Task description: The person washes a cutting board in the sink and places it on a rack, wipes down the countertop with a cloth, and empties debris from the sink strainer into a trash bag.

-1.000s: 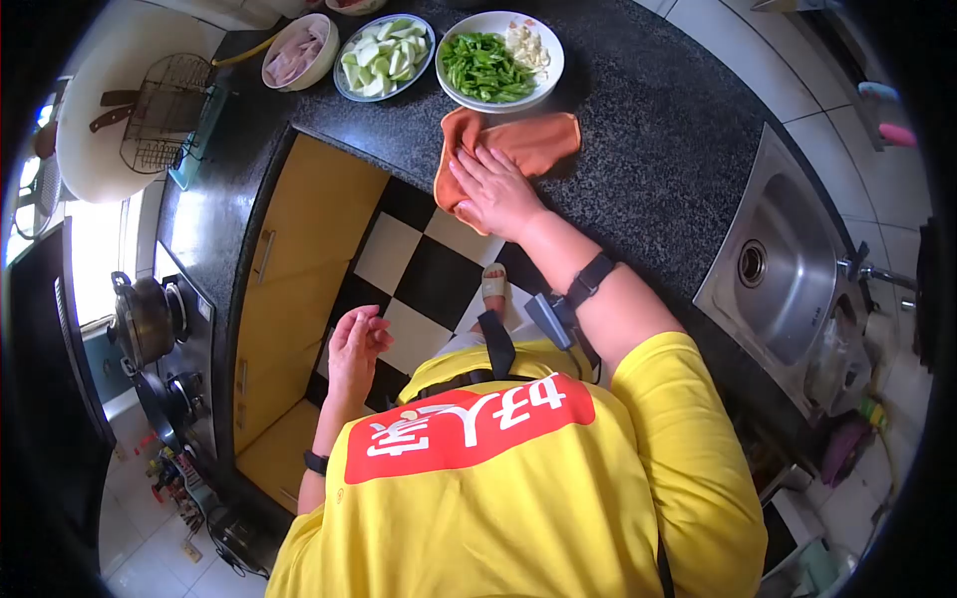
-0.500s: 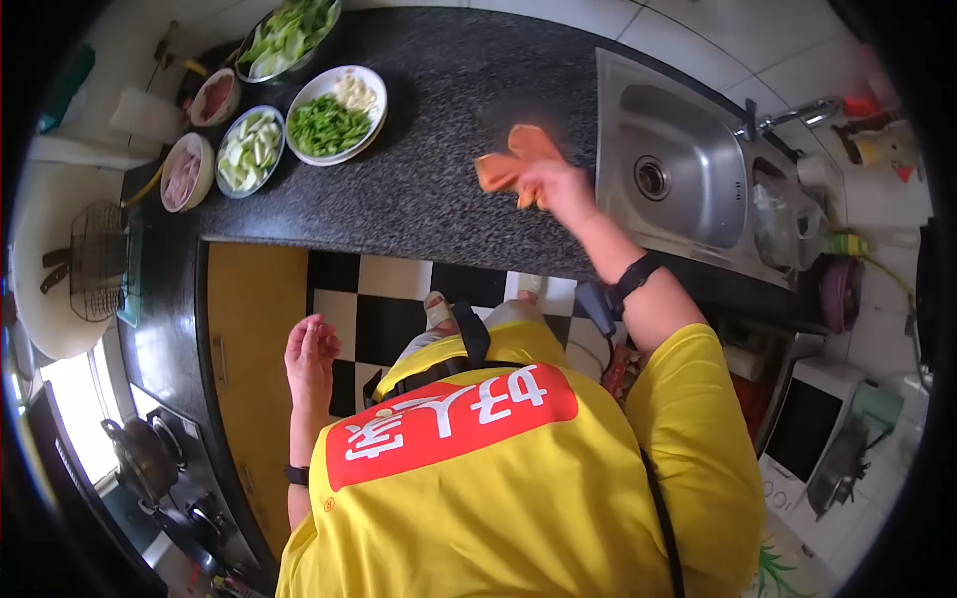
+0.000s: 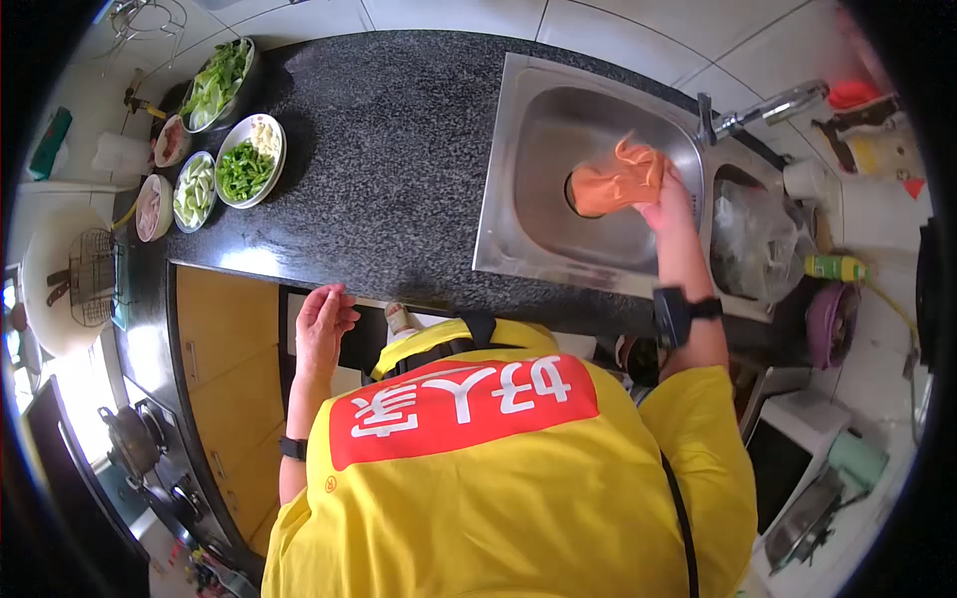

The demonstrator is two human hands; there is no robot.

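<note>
1. We are locating the orange cloth at the right hand: it is hanging leftward from the fingers, over the larger basin of the sink, and is partly covering the drain. Whether it is touching the basin floor, we are not able to tell.
2. We are noting the edges around the right hand: the basin's right wall is lying just beside it, the faucet is standing beyond it to the right, and a plastic bag is occupying the smaller compartment.
3. We are finding room for sideways movement to the left, where the dark counter is extending from the sink's rim to the bowl of chopped greens.
4. We are keeping the right hand closed around the cloth's right end; the cloth is hiding most of the fingers.
5. We are holding the left hand partly open, fingers loosely bent, near the counter's front edge and well apart from the cloth.
</note>
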